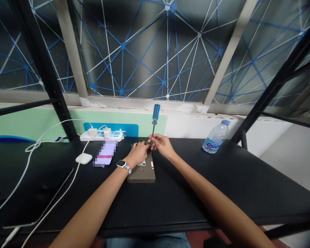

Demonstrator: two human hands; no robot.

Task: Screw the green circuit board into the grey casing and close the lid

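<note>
A flat grey-brown box-shaped device (pixel 141 176) lies on the black desk in front of me. My left hand (pixel 138 152) rests on its upper part, fingers stretched over the surface and reaching toward the far right corner. A silver watch and a bracelet (pixel 124 166) are on that wrist. My right hand (pixel 160 143) is closed in a pinch around the thin metal shaft of a screwdriver (pixel 156 113). Its clear blue handle points up and its shaft leans slightly. The screwdriver's tip is hidden by my fingers at the device's right edge.
A phone (pixel 106 153), a white earbud case (pixel 84 158) and a tablet (pixel 38 199) lie to the left. White cables run from a power strip (pixel 100 135) at the back. A water bottle (pixel 216 137) stands at right. Black metal frame posts (pixel 45 69) rise at both sides.
</note>
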